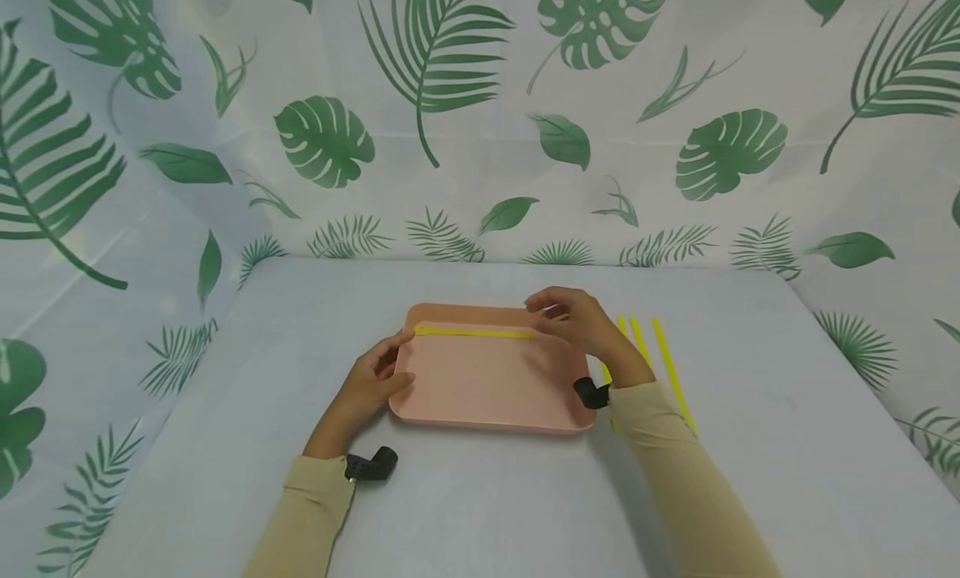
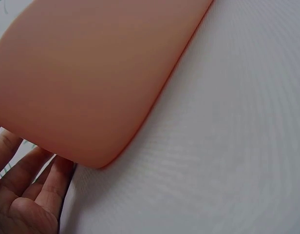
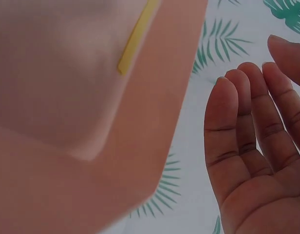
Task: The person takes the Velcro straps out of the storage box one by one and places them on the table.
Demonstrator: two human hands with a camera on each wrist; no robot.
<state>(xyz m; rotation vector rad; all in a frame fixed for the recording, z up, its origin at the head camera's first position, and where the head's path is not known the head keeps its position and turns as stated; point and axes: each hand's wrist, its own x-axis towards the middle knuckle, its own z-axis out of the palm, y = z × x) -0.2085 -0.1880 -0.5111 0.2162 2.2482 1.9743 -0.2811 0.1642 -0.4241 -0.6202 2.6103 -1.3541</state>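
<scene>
A pink rectangular tray [image 1: 487, 386] sits on the white table. Along its far inner side lies a flat yellow strip [image 1: 476, 333], whose near end also shows in the right wrist view. My left hand [image 1: 367, 382] grips the tray's left edge, the thumb over the rim. In the left wrist view some of its fingers [image 2: 52, 183] disappear behind that edge. Over the tray's far right corner hovers my right hand [image 1: 577, 324], its fingers slightly bent. The right wrist view has this hand apart from the tray, nothing between its fingers [image 3: 222, 126].
Several more yellow strips [image 1: 670, 365] lie on the table [image 1: 750, 444] right of the tray, partly hidden by the right forearm. A white cloth with green leaves [image 1: 480, 178] hangs behind and at both sides. Each wrist bears a black camera.
</scene>
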